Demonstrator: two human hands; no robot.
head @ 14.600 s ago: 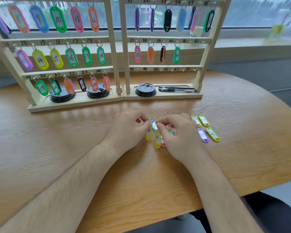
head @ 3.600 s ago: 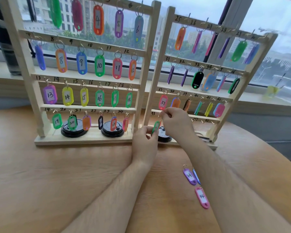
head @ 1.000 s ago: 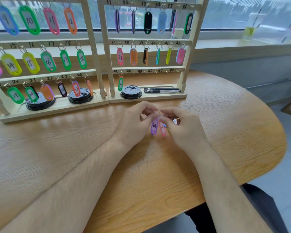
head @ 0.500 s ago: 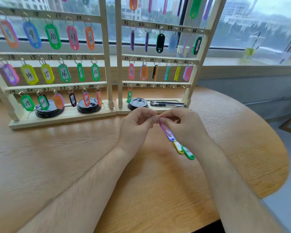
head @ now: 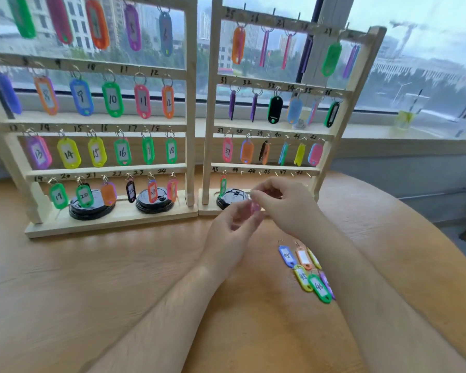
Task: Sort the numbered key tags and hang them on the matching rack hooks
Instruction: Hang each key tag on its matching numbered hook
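**Pink tag held in both hands at the foot of the right rack**

Head view. Two wooden racks stand side by side along the far edge of the table, their bases touching. Each has four rails.

The left rack shows five tags on its top rail, which the frame cuts off. Each of the three rails below carries six, and the numbering ends at 24. The right rack carries six tags on each of its upper three rails. On its bottom rail hangs one green tag, on hook 43 at the left end.

There are three black lids. Two sit on the left rack's base behind the bottom row of tags, and one sits on the right rack's base just behind the green tag.

Both hands are raised in front of the right rack's base, with the pink tag between them. The left hand closes its thumb and fingers narrowly on the lower part. The right hand pinches the upper end with curled fingertips. Blur hides the tag's number and ring.

Six loose tags lie flat toward the table's right edge, just beside the right forearm: one blue, one orange, two yellow, one green marked 46 and one purple. The forearm partly covers two of them.

One glass stands on the window sill beyond the table's far right corner. It holds a pale yellow-green drink and a straw.
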